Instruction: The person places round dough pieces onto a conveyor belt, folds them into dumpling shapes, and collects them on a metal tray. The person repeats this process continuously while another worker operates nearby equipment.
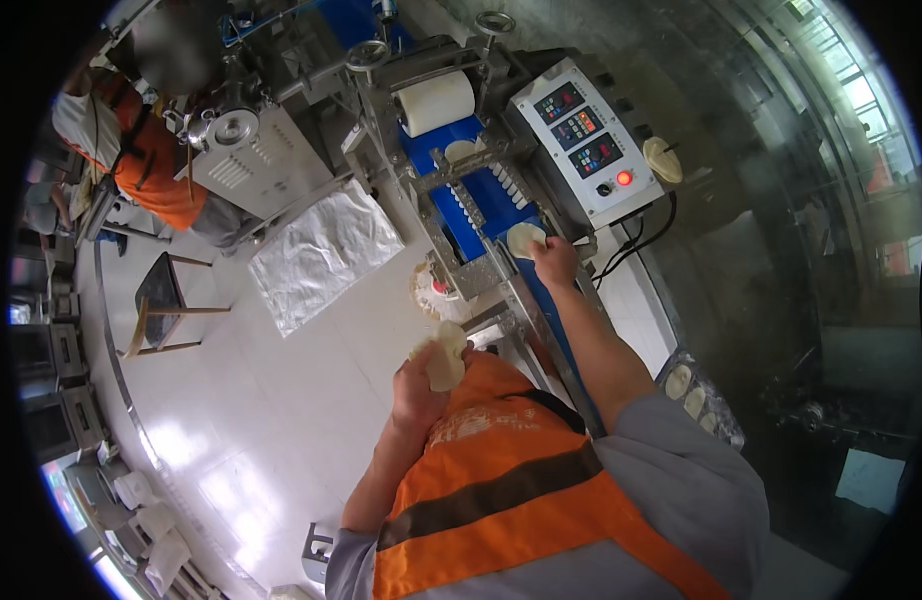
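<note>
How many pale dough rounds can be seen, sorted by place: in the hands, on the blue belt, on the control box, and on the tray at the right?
In the left hand: 1 stack of dough rounds, number unclear
In the right hand: 1
On the blue belt: 1
On the control box: 1
On the tray: 3
Total: 6 single rounds and 1 stack

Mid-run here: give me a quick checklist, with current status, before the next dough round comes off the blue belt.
1. Right hand on a dough round at the belt edge: ok.
2. Left hand holds the stack of rounds: ok.
3. Stack squared up: cannot tell, partly hidden by the fingers.
4. More rounds coming on the belt: ok, one shows further up.
5. Right hand clear of the white roller: ok.
6. Control panel state: cannot tell; a red light is on.
</note>
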Available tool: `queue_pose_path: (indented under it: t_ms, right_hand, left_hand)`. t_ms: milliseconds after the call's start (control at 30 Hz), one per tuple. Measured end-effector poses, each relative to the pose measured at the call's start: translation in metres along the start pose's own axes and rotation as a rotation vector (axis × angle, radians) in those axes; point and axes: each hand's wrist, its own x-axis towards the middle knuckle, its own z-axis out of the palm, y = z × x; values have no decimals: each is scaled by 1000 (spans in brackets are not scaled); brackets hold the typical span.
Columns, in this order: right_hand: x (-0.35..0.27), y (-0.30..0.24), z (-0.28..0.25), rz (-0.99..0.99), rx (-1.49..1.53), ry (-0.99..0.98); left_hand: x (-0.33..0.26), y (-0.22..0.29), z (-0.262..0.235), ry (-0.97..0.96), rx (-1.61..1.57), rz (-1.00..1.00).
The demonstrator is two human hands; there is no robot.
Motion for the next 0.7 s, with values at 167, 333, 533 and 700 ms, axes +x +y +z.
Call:
queue_pose_path:
  t_ms: [167,333,533,700]
  right_hand:
    - [-30,0,-5,-91,2,304]
    - [-128,-70,-47,-519,285,25]
    - [-228,-112,-69,-1171,230,-348]
    - [-230,-102,-62,-1226,204,-307]
  left_hand:
    - [-1,-2,-2,-86,88,71]
    - [-5,13,15,-7,-525,-58]
    - [1,-7,-18,-323,-701,-113]
    - [-7,-1,6,-136,-550,-7]
